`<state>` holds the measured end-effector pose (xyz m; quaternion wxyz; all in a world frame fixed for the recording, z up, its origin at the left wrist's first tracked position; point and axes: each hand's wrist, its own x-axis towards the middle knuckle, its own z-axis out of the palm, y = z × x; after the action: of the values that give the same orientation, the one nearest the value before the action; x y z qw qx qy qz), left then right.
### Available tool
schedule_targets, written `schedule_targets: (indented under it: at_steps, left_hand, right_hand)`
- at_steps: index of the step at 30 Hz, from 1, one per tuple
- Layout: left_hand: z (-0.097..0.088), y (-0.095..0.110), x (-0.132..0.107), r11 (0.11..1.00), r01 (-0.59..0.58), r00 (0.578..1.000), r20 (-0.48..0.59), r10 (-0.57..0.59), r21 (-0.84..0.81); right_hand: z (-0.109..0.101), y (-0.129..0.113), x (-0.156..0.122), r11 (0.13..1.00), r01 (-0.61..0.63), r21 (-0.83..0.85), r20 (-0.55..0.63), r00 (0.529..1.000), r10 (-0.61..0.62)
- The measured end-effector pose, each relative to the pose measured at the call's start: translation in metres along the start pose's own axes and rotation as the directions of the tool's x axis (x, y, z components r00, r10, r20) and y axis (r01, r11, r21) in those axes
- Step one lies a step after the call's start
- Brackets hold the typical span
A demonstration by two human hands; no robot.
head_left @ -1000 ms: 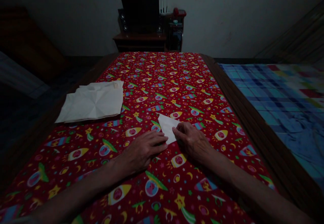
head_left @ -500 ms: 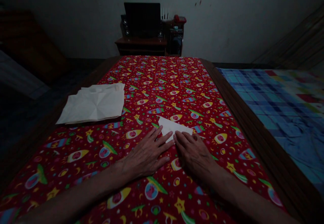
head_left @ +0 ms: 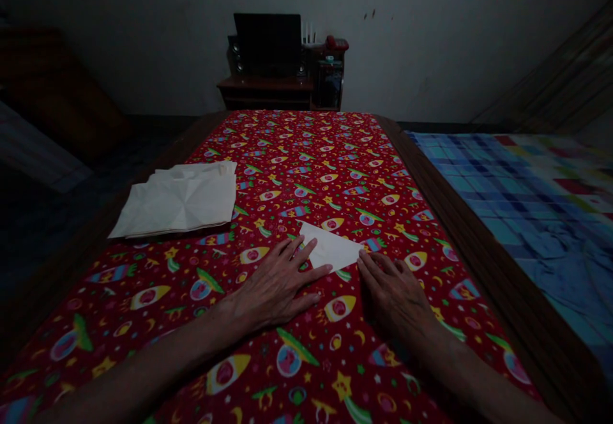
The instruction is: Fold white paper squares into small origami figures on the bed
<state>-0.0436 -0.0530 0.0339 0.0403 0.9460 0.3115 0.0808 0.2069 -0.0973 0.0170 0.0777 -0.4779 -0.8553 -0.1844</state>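
On the red patterned cloth (head_left: 316, 156), left hand (head_left: 272, 287) lies spread, fingertips resting on the folded white paper (head_left: 335, 250). Paper sits between both hands. Right hand (head_left: 395, 290), fingertips at its right corner; pinching or only touching, cannot tell.

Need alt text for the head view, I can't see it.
A small white paper lies on a red rocket-print cloth, the left hand, fingers over its left side, the right hand touching its right corner. Creased sheets lie stacked farther left.
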Motion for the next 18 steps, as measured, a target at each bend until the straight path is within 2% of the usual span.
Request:
schedule_targets:
  at_steps: [4,9,11,18]
  left_hand:
    - [-0.001,0.001,0.001,1.000,-0.001,1.000,-0.003,0.002,0.013]
    - [0.000,0.001,0.001,0.999,-0.008,1.000,-0.022,0.008,0.036]
    - [0.001,0.000,0.000,0.999,-0.004,0.999,-0.043,0.006,0.038]
    - [0.002,-0.004,0.002,0.997,0.039,0.994,-0.102,-0.032,0.070]
  right_hand:
    - [-0.003,-0.004,0.006,0.996,-0.086,0.033,-0.076,0.993,0.088]
    - [0.004,-0.022,0.013,0.967,0.114,0.229,-0.077,0.992,-0.099]
    - [0.009,-0.024,0.012,0.950,0.129,0.286,-0.081,0.991,-0.110]
    - [0.013,-0.008,0.013,0.966,-0.010,0.257,-0.164,0.985,0.054]
